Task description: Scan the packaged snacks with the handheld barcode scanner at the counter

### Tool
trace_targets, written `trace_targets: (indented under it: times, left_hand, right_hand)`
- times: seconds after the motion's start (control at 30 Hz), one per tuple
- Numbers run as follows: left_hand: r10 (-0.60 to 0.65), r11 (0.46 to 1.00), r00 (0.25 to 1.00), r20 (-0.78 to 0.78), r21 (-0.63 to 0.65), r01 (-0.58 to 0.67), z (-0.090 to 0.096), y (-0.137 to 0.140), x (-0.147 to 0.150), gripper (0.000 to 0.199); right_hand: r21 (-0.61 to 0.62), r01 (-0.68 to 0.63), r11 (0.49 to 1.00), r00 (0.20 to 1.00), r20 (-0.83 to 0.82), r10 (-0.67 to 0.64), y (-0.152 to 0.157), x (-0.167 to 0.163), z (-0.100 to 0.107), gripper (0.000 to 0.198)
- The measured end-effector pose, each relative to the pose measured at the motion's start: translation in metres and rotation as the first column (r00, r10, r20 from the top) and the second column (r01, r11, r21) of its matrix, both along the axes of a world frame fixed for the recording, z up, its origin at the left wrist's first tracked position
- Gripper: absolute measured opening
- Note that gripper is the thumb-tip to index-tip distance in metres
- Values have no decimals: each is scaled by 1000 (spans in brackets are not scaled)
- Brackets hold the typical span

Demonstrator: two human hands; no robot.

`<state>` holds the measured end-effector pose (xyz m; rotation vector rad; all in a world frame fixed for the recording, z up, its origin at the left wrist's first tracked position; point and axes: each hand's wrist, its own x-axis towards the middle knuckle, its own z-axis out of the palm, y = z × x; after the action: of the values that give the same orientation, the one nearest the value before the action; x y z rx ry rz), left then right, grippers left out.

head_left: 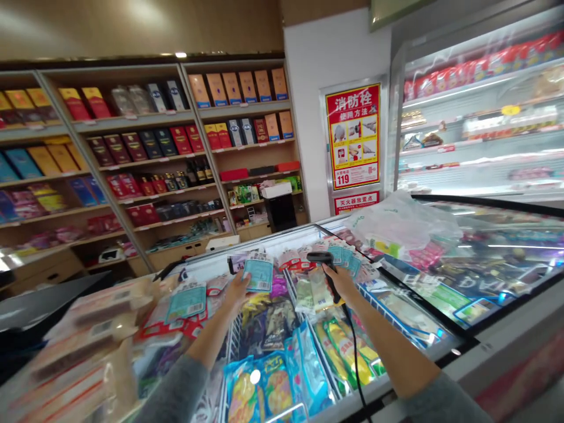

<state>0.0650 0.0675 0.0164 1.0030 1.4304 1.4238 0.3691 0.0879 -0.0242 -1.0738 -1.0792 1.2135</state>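
Observation:
My left hand (238, 289) grips a flat food packet (259, 274) by its left edge, with its light-blue label and barcode turned up. My right hand (338, 283) is wrapped round the handle of a black barcode scanner (321, 258), its head pointing left towards the packet, a short gap between them. A dark cable (355, 352) hangs from the scanner. Similar blue-labelled packets (187, 301) lie in a pile left of my left hand, and more packets (346, 258) lie just behind the scanner. Below both hands is a chest freezer (308, 232) of bagged goods.
Blue ice-cream bags (277, 388) and yellow bags (348, 346) fill wire baskets in the freezer. A plastic bag (400, 220) rests on its glass lid at right. Stacked brown-and-white packages (88, 346) stand at left. Behind are shelves of boxes (238, 87) and a lit display fridge (480, 123).

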Motion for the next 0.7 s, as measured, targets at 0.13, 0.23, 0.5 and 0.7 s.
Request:
trace_targets:
  times: [0.13, 0.23, 0.5, 0.7]
  left_hand:
    - [120, 980, 970, 212, 133, -150, -8, -41, -59, 21]
    - [224, 947, 929, 293, 161, -279, -19, -57, -79, 14]
    - [234, 898, 930, 282, 305, -318, -50, -70, -92, 41]
    - [238, 895, 921, 309, 299, -332, -55, -69, -93, 48]
  right_hand:
    - [-7, -102, 995, 995, -1, 102, -14, -57, 4, 41]
    - [0, -231, 973, 973, -10, 231, -31, -113, 8, 44]
    - [-9, -500, 866, 866, 14, 500, -85, -197, 8, 50]
    - [-23, -554, 832, 832, -30, 554, -103, -191, -2, 61]
